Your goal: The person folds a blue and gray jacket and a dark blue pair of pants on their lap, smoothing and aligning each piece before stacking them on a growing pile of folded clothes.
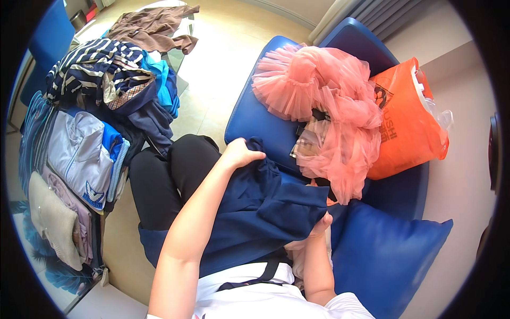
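Left of the grip, folded clothes (77, 141) sit in a high pile, and next the left hand (243, 154) pinches the bunched far edge of the dark blue cloth (260, 207), which lies spread between both hands. At the cloth's right edge is the right hand (320, 226), but its fingers are mostly hidden, so you cannot tell how it grips. Just past the grip, the puffy pink netting (340, 80) could slide off the blue chair (244, 114) if the cloth snags it in a quick tug.
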`<action>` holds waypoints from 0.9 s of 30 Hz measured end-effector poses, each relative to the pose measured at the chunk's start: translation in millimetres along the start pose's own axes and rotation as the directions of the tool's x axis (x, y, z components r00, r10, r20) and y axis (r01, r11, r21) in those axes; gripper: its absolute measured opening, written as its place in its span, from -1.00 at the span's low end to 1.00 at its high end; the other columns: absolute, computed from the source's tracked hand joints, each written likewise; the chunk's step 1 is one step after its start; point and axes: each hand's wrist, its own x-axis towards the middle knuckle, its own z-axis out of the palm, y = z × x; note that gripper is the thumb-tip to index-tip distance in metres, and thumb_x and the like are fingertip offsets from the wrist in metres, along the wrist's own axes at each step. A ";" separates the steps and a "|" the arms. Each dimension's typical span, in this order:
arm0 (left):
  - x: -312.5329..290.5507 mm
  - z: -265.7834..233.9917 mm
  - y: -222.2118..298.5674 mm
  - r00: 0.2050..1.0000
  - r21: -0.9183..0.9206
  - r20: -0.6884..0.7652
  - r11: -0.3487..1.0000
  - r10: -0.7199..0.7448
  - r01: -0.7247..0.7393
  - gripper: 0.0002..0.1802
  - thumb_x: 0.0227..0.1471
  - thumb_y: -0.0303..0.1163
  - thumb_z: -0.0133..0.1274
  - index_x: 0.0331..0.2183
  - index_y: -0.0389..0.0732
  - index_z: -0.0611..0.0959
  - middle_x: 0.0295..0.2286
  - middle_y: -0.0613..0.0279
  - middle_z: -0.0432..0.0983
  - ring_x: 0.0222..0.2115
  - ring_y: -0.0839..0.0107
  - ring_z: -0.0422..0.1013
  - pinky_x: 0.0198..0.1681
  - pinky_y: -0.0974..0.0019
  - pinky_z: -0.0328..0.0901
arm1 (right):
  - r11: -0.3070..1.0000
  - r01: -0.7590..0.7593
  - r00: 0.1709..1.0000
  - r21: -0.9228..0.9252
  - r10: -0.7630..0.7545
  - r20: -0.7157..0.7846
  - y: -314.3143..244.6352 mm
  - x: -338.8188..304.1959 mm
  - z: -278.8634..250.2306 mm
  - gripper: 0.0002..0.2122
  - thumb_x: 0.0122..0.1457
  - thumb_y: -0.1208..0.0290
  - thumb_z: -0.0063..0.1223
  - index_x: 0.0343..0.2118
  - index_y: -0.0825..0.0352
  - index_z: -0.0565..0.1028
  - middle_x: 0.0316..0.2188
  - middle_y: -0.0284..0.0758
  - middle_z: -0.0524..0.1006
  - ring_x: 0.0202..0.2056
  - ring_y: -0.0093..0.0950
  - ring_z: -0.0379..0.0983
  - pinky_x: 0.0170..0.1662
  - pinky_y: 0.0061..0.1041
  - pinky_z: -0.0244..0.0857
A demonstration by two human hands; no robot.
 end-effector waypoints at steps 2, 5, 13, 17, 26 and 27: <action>-6.3 0.1 13.4 0.975 0.017 0.221 1.000 -0.003 0.000 -0.23 -0.14 -0.02 0.33 -0.03 -0.45 0.57 -0.09 -0.09 0.55 -0.09 0.24 0.50 -0.01 0.29 0.34 | 0.993 -0.028 0.995 -0.111 0.016 -0.103 -11.8 5.1 7.7 -0.22 -0.15 0.29 0.27 0.19 0.42 0.23 0.08 -0.13 0.43 0.07 -0.22 0.42 0.19 -0.23 0.27; -23.7 -0.9 22.5 0.835 -0.513 0.522 0.847 0.176 0.142 -0.70 0.10 -0.31 0.19 -0.15 -0.26 0.66 -0.23 0.34 0.61 -0.27 0.59 0.52 -0.12 0.50 0.36 | 0.966 -0.045 0.989 -0.256 0.006 -0.149 -21.7 7.8 23.4 -0.29 -0.24 0.50 0.27 0.11 0.47 0.31 0.01 -0.13 0.48 0.05 -0.23 0.44 0.18 -0.28 0.27; -55.2 3.6 31.9 0.752 -0.832 0.461 0.524 0.471 0.182 -0.54 0.15 -0.38 0.13 0.07 -0.27 0.49 -0.07 0.30 0.52 -0.11 0.55 0.46 0.01 0.42 0.35 | 0.955 0.192 0.980 -0.225 -0.197 0.001 -29.6 30.9 56.6 -0.56 0.04 0.66 0.09 0.05 0.44 0.42 -0.10 -0.23 0.53 -0.11 -0.35 0.50 0.09 -0.34 0.28; -77.8 -5.3 39.1 0.732 -0.825 0.469 0.542 0.495 0.162 -0.51 0.19 -0.43 0.07 0.14 -0.29 0.41 0.02 0.26 0.45 -0.02 0.50 0.41 0.07 0.38 0.32 | 0.824 0.107 0.965 -0.557 -0.221 -0.143 -38.7 49.8 53.2 -0.52 0.01 0.65 0.15 0.06 0.40 0.38 -0.09 -0.30 0.52 -0.06 -0.50 0.44 0.09 -0.48 0.27; -91.0 -15.4 63.5 0.569 -0.718 0.582 0.696 0.580 0.025 -0.45 0.17 -0.49 0.04 0.18 -0.32 0.35 0.08 0.26 0.38 0.08 0.53 0.27 0.19 0.42 0.14 | 0.173 0.396 0.911 -0.902 -0.200 0.362 -75.2 45.9 109.1 -0.28 -0.25 0.56 0.39 0.11 0.34 0.38 0.04 -0.22 0.32 0.04 -0.35 0.32 0.09 -0.43 0.24; -89.9 -17.4 67.7 0.526 -0.690 0.598 0.723 0.604 -0.045 -0.43 0.14 -0.50 0.04 0.18 -0.32 0.35 0.07 0.29 0.39 0.06 0.55 0.26 0.18 0.44 0.13 | 0.046 0.394 0.911 -0.918 -0.153 0.384 -76.0 45.8 117.2 -0.31 -0.25 0.56 0.40 0.07 0.33 0.42 0.04 -0.22 0.31 0.02 -0.35 0.33 0.07 -0.42 0.26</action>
